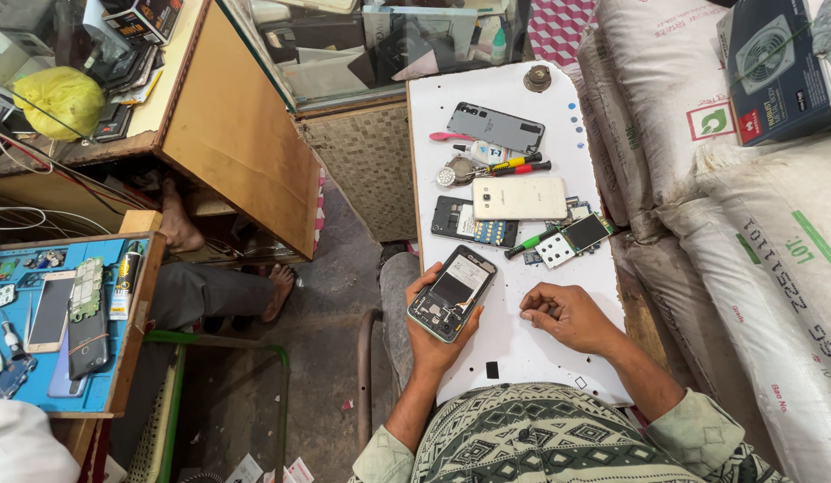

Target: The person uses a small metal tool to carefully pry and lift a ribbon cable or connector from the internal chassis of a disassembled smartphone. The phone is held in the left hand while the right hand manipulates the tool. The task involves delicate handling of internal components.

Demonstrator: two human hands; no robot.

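The left hand (433, 335) has its grip closed around an opened phone (452, 292), held at the near left edge of the white desk (514, 344). The right hand (567, 315) rests just beside it on the desk, fingers curled, holding nothing visible. Farther away lie a green screwdriver (531, 242), a white phone (520, 198) and a grey back cover (495, 127).

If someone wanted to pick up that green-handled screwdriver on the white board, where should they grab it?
Probably by the green handle of the screwdriver, coming from above with finger and thumb across it. It lies flat and slanted on the white board, handle end toward the opened phone, tip end against the small screen part, so the handle's left end looks freest.
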